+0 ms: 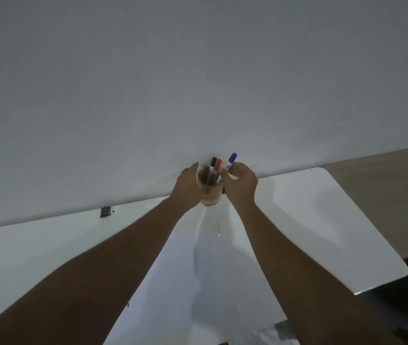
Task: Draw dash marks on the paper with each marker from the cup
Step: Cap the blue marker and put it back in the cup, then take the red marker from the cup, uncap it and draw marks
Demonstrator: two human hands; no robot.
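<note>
**Both hands up at the marker cup**

Two bare forearms fill the bottom of the view, sweeping up from 7 and 5 o'clock and closing in toward the centre. Between them lies the white sheet of paper (185, 282), flat on the glossy white table (310, 220), and no marks can be made out on it in this dim light.

Up at the far edge of the table, hard against the plain grey wall (198, 70), stands the clear, brownish glass cup (210, 195). The left hand (188, 188) is wrapped around its 9 o'clock side, thumb up by the rim, fingers curled behind: a firm grasp on the cup. Inside, two markers stand upright and side by side, the black-capped marker (213, 162) and, touching it at 3 o'clock, the red-capped marker (218, 165), caps poking above the rim.

Over at the cup's 3 o'clock, the right hand (241, 185) has the blue-capped white marker (231, 160) pinched in its fingertips, cap pointing up toward 1 o'clock, barrel tilted. Whether its lower end is inside the cup I cannot tell; the fingers hide it.

Elsewhere, a small dark bracket (105, 211) sits at the table's back edge at 9 o'clock from the cup, and a tan floor (384, 195) shows beyond the table's rounded corner at 3 o'clock.
</note>
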